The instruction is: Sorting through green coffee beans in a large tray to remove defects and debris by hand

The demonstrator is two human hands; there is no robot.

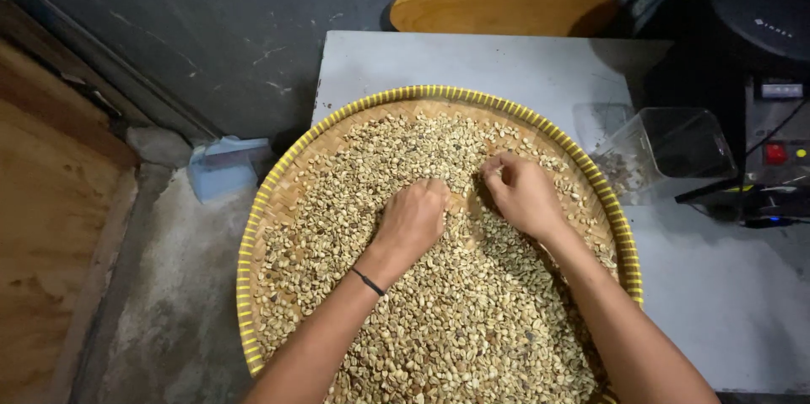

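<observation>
A large round woven tray point(291, 155) with a yellow rim lies on a grey table and is covered with pale green-tan beans point(472, 320). My left hand point(413, 217) rests knuckles-down in the beans near the tray's middle, fingers curled under; a thin black band circles its wrist. My right hand point(519, 193) sits just to its right, fingers pinched together over the beans. Whether either hand holds beans is hidden by the fingers.
A clear plastic container point(666, 151) stands on the grey table point(717, 286) right of the tray, beside a dark machine point(772, 159) with a red button. A wooden chair back point(502, 8) is behind the table. A pale blue dustpan point(224, 168) lies on the floor at left.
</observation>
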